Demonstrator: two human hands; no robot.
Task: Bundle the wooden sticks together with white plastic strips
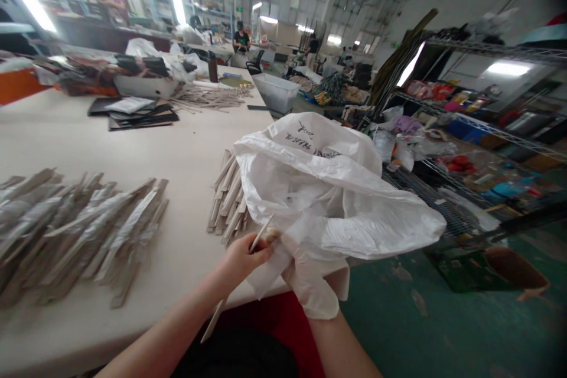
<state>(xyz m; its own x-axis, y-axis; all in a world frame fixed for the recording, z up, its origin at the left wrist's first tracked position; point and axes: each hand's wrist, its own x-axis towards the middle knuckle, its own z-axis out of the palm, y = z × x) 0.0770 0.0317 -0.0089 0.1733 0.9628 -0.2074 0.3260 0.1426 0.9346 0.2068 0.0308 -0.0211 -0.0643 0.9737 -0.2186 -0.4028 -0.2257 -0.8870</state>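
Observation:
My bare left hand (243,263) is closed around a thin beige strap (214,320), whose long end hangs below the wrist and whose short end pokes up past the fingers. Close beside it, my right hand (305,277), in a pale glove, pinches a translucent plastic sleeve (268,271). The fingertips of both hands nearly meet, and the sleeve partly hides them. Just beyond them a large white plastic bag (385,230) gapes at the table's corner, with black handwriting on its far side. Left of the bag lies a pile of beige straps (228,201).
A wide heap of straps in clear plastic (101,218) covers the left of the white table (190,147). Farther back are black flat pieces (137,112) and loose strips (208,97). A wire shelf (487,124) stands right, above a green crate (469,271). Several people work in the background.

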